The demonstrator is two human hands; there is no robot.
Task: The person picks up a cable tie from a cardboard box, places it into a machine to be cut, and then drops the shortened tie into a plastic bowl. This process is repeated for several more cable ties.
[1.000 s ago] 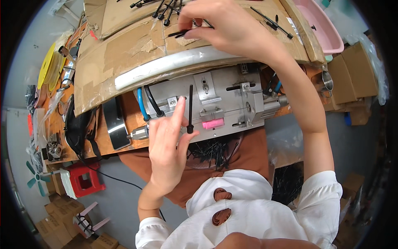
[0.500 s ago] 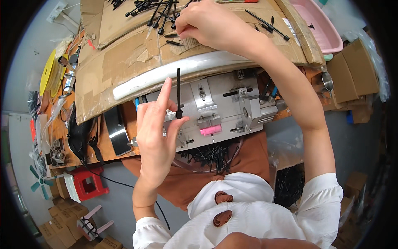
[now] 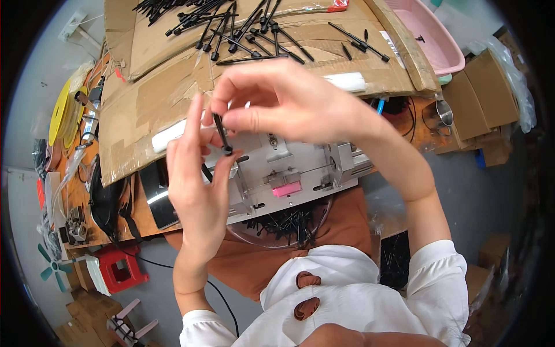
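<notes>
My left hand (image 3: pixel 196 188) is raised above the left of the bench, pinching a slim black rod (image 3: pixel 222 134) near its knobbed lower end. The rod leans slightly, its knob by the thumb tip. Over its upper end my right hand (image 3: pixel 283 101) is closed, thumb and fingers pressed at the rod's top; whether a smaller piece sits between them is hidden. Behind the hands, many black rods with knobbed ends (image 3: pixel 234 29) lie loose on a cardboard sheet (image 3: pixel 156 101). Below is a metal fixture (image 3: pixel 254 199) with a pink piece (image 3: pixel 287 189) on it.
A white tube (image 3: pixel 347 81) runs along the cardboard's near edge, partly covered by my hands. On my lap rests a bowl of black parts (image 3: pixel 289 226). A pink basin (image 3: pixel 436 40) stands at the far right, a metal cup (image 3: pixel 444 113) nearer. A yellow spool (image 3: pixel 65 113) is at left.
My right hand has come from the cardboard, near small black pins, toward me and left to the rod's upper end. The rod, upright before, now tilts; my left hand still holds it.
</notes>
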